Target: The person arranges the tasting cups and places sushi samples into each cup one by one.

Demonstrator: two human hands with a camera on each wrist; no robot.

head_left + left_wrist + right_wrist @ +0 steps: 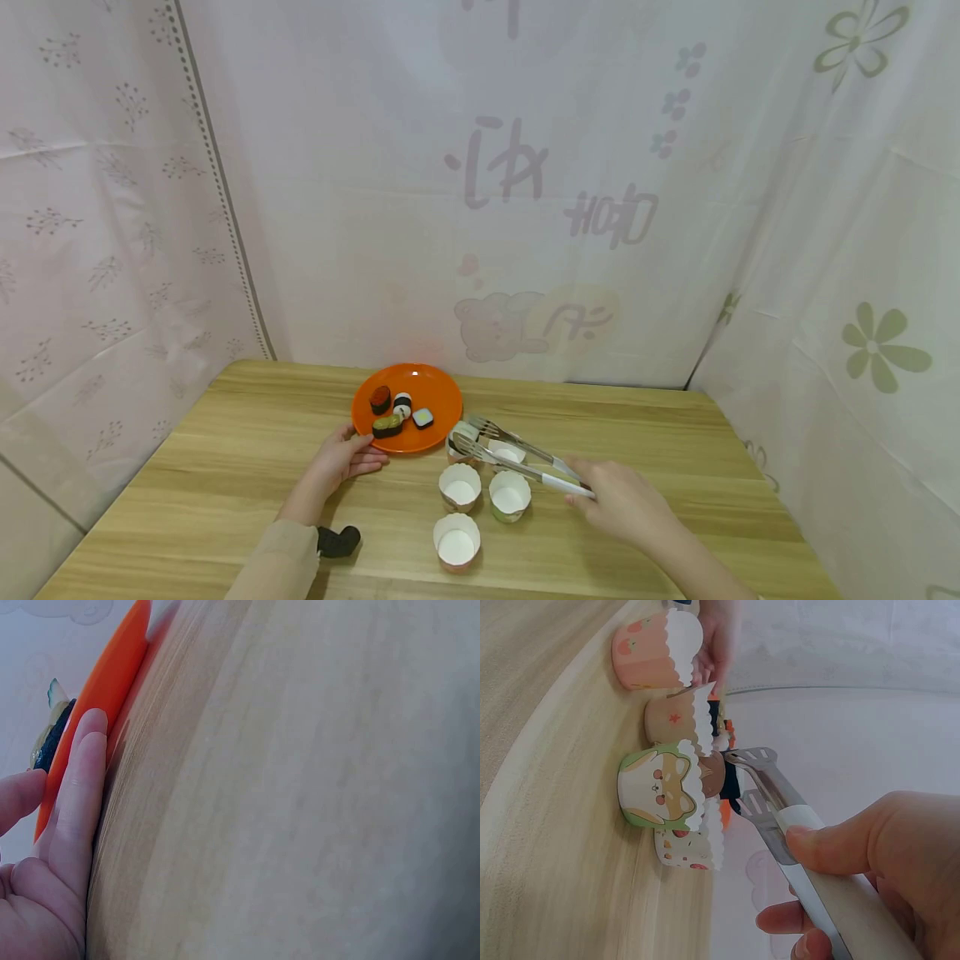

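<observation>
My left hand (345,457) holds the near left rim of an orange plate (446,392), thumb above and fingers along its underside. On the plate lie several toy sushi pieces, including a red-topped one (380,398) and a yellow-topped one (387,427). My right hand (618,504) grips metal tongs (517,469) with white handles. Their slotted tips are parted over the paper cup (453,456) nearest the plate. A dark-banded white sushi piece (731,782) shows between the tips in the right wrist view; whether they touch it, I cannot tell.
Several paper baking cups stand in a cluster right of the plate, including a green dog-printed cup (656,787) and a pink one (649,656) at the front. A black object (339,542) sits by the left sleeve. Patterned curtains (525,250) hang behind the wooden table (645,425).
</observation>
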